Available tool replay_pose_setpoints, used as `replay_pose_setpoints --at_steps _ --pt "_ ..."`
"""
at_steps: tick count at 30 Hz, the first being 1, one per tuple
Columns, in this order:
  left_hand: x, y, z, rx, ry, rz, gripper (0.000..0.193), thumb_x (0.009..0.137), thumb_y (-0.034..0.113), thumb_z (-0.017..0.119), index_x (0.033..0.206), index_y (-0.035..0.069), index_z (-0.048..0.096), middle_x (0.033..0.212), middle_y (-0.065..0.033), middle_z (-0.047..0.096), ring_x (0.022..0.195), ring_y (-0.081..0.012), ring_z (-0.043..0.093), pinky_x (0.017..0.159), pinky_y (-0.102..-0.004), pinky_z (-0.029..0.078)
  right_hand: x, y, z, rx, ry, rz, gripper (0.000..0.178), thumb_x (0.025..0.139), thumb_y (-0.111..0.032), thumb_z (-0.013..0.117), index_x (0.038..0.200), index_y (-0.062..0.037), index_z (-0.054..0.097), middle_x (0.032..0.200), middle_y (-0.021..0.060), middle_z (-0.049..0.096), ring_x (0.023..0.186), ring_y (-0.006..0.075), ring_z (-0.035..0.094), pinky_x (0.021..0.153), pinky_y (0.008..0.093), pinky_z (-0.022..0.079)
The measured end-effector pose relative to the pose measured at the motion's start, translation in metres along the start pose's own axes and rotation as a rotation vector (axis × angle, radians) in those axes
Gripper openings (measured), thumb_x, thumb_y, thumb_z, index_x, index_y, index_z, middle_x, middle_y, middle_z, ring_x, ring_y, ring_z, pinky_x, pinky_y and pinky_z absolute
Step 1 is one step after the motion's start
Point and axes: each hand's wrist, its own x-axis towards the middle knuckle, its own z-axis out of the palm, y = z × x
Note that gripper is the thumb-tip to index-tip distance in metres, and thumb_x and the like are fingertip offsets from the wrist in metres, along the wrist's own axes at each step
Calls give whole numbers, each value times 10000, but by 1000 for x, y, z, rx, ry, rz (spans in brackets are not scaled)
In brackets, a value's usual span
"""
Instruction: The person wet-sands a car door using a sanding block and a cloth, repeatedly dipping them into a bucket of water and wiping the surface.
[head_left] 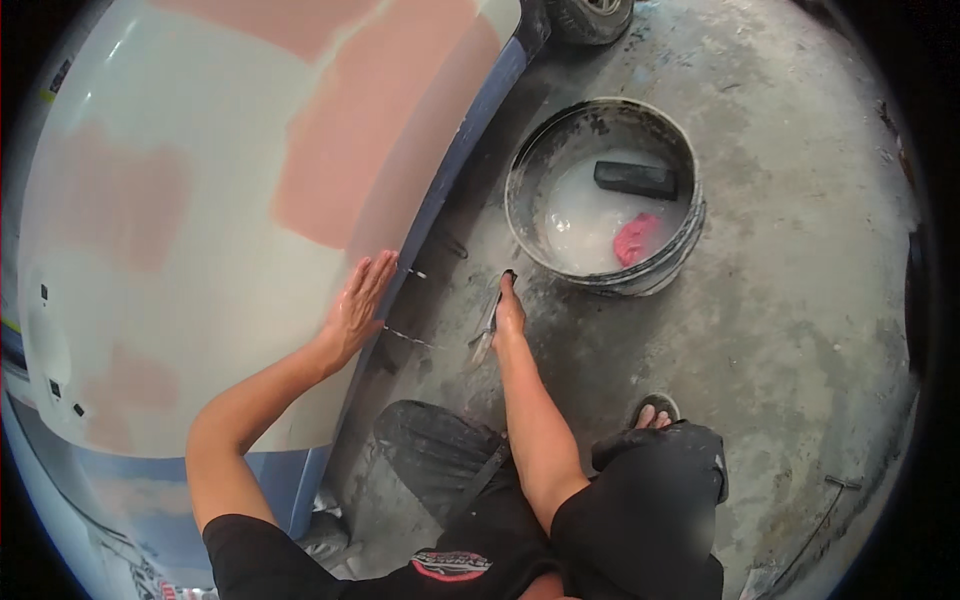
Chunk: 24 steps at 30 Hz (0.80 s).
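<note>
My left hand (358,305) lies flat, fingers together, on a curved car body panel (180,230) coated in pale grey primer with pink filler patches. My right hand (506,312) hangs beside the panel's blue lower edge (455,150) and grips a wet sheet of sandpaper (487,330) that dangles from it. Just beyond the right hand stands a dirty round bucket (520,190) of cloudy water holding a black sanding block (636,179) and a pink rag (636,238).
The grey concrete floor (790,300) is wet and stained. A tyre (592,14) shows at the top edge. My knees in dark trousers (650,500) and a sandalled foot (653,414) fill the lower middle.
</note>
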Motion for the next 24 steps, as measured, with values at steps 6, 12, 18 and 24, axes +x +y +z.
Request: replay_pose_setpoints --at_steps 6,12,18,24 --pt "-51 4 -5 -22 -108 99 1099 879 743 537 1653 50 176 1740 -112 109 1612 -300 3 1290 -526 1 11 15 -2 30 25 27 818 970 -603 624 1498 12 511 1524 149 528 1368 278 515 1142 390 379" --pt "27 -42 -16 -58 -32 108 1127 856 735 593 1651 51 183 1736 -113 127 1612 -286 22 1287 -535 9 7 -5 19 45 151 -13 764 984 -546 656 1479 16 505 1430 125 594 1237 266 611 1025 409 498" --pt "198 -110 -54 -174 129 -59 1089 869 676 625 1631 11 222 1730 -149 129 1610 -295 38 1286 -534 7 17 -15 -8 25 260 -80 644 1003 -397 661 1484 4 509 1426 138 596 1223 244 598 1007 383 487" --pt "249 -145 -60 -195 260 -233 1090 869 646 650 1629 -1 214 1729 -173 99 1609 -322 6 1278 -564 -35 18 -16 -8 -12 364 -64 643 951 -417 624 1409 31 577 1464 233 575 1306 362 573 1065 418 439"
